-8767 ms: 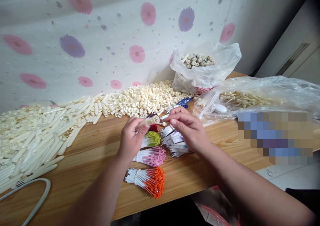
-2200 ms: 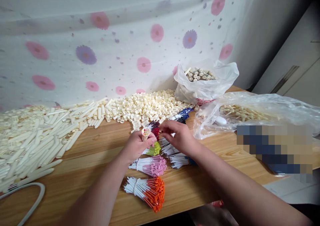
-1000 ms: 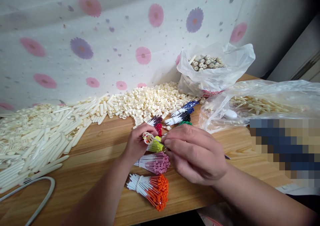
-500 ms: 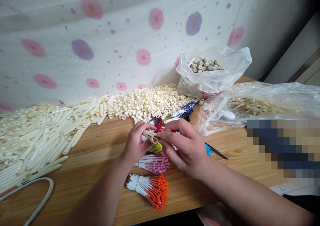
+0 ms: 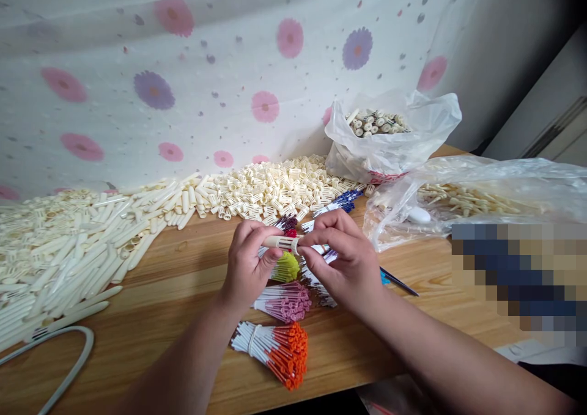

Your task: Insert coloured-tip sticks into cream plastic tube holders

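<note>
Turned level above the surface since the earlier frame, with left hand clamped on barrel and right hand pinching its ringed end; press straight, sparing the slots.

I'm in what looks like a room at home doubling as a small hand-assembly corner, though I can't tell for certain. A flowered sheet hangs behind my wooden worktop, and a pale cabinet stands off to the right, both homely enough. The workshop side shows in the loose heaps of cream plastic parts, the colour-sorted bundles of thin sticks and the thin white carrier bag full of pieces.
</note>
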Demonstrator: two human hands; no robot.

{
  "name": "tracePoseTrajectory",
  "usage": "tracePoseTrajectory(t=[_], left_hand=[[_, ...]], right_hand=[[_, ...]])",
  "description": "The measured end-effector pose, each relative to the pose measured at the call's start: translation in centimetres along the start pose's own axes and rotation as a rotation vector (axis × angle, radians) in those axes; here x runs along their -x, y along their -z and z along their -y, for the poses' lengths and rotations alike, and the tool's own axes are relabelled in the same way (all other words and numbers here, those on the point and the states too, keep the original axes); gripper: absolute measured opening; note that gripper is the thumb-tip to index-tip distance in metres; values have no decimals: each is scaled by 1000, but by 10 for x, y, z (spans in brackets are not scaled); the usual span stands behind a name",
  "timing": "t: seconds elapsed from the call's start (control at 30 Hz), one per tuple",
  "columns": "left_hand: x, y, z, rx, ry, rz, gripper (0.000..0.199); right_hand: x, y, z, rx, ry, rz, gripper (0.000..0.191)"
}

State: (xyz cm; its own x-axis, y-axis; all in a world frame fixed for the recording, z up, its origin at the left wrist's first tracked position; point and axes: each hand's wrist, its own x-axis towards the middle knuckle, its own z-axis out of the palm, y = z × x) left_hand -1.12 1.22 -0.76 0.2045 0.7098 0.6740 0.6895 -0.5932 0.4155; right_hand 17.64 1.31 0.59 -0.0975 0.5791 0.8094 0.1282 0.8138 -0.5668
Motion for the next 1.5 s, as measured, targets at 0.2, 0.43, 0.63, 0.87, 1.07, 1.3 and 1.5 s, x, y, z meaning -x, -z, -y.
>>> tracePoseTrajectory(t=[0.2,0.43,0.63,0.87,1.07,1.3,1.5], left_hand=[[-1,-1,-2,-76,23,-64,47],[0,0,2,-87,14,-96,44],[0,-1,3,-131,25,-127,42],[0,0,2,-107,15,-148,40],[-2,-3,6,67,174,-26,42],[-1,-5,-1,453,377,212,37],[0,0,-44,546,458,337,22]], right_hand=[[2,-3,-3,-42,-105,9,10],[4,-1,-13,-336,-236,130,12],[5,-2,-16,-252,-241,65,12],[6,-1,-17,-356,-298,124,10],[-13,21,-29,-363,-275,209,11],[-20,87,-31,287,-77,929,12],[23,116,-19,511,-106,942,11]])
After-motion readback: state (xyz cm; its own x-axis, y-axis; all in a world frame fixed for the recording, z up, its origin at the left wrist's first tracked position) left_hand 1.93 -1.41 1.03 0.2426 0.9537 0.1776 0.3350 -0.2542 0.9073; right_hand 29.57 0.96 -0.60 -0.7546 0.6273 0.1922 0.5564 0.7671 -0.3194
